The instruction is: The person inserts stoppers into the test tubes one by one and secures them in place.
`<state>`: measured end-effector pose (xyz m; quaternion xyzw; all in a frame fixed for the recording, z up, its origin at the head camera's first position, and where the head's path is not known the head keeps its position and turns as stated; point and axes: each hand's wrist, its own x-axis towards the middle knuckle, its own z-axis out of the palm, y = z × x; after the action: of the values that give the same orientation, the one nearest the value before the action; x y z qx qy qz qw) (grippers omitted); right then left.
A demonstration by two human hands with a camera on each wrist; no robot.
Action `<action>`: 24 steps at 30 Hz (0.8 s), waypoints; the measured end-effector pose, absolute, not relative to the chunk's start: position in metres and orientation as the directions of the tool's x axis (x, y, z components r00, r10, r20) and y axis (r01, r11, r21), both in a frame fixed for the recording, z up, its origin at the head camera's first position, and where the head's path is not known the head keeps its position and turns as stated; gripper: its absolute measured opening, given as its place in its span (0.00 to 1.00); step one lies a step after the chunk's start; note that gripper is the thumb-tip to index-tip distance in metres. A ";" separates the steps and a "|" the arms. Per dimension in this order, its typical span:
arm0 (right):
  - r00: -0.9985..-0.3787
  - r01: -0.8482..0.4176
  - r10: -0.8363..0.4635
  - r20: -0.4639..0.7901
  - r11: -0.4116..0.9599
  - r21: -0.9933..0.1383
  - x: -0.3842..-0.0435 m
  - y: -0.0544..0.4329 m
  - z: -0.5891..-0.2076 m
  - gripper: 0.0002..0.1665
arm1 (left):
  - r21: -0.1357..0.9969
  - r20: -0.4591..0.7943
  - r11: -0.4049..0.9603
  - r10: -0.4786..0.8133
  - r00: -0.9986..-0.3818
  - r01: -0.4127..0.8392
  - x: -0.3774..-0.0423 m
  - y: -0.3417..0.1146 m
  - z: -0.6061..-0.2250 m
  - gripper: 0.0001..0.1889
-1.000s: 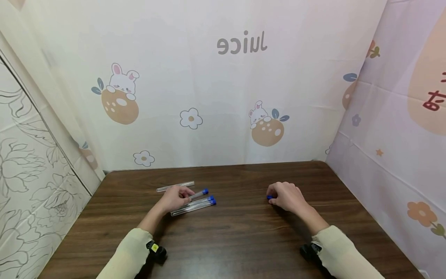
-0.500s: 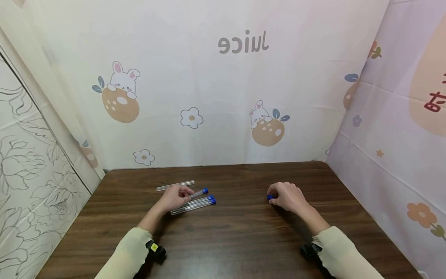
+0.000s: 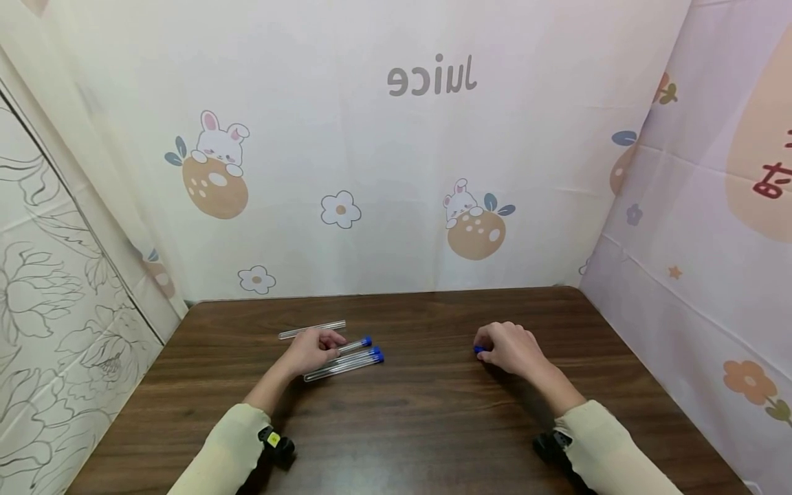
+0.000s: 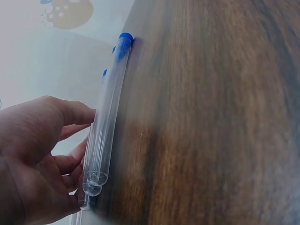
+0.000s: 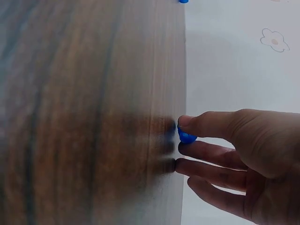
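In the head view my left hand holds a clear test tube with a blue cap, low over the table's left half. Right beside it lie more blue-capped test tubes, side by side and roughly parallel. The left wrist view shows the rounded bottoms of these tubes close to my fingers, which partly hide the held one. On the right, my right hand pinches a small loose blue cap between thumb and index finger, close to the tabletop. Its other fingers extend beside it.
An uncapped clear test tube lies behind my left hand. The brown wood-grain table ends at a printed curtain at the back, with another curtain along the right.
The capped test tube in my left hand has shifted slightly toward me, nearer to the other capped tubes. My right hand stays in place with the blue cap.
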<state>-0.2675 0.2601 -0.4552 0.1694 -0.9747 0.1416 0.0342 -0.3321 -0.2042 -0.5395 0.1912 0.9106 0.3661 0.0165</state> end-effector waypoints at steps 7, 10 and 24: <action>-0.946 -0.323 -0.305 0.107 0.906 -0.274 -0.271 0.259 -0.453 0.06 | 0.685 0.171 0.609 0.400 -0.900 0.401 -0.314 -0.201 -0.517 0.08; -0.948 -0.319 -0.299 0.111 0.907 -0.277 -0.274 0.258 -0.450 0.06 | 0.713 0.119 0.615 0.365 -0.923 0.336 -0.299 -0.195 -0.493 0.09; -0.947 -0.318 -0.281 0.158 0.894 -0.315 -0.280 0.257 -0.429 0.03 | 0.710 0.141 0.619 0.342 -0.929 0.336 -0.302 -0.195 -0.470 0.10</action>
<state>-0.2797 0.2565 -0.4294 0.1540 -0.9717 0.1708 0.0542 -0.3019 -0.1951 -0.4705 0.1885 0.8997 0.3938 0.0040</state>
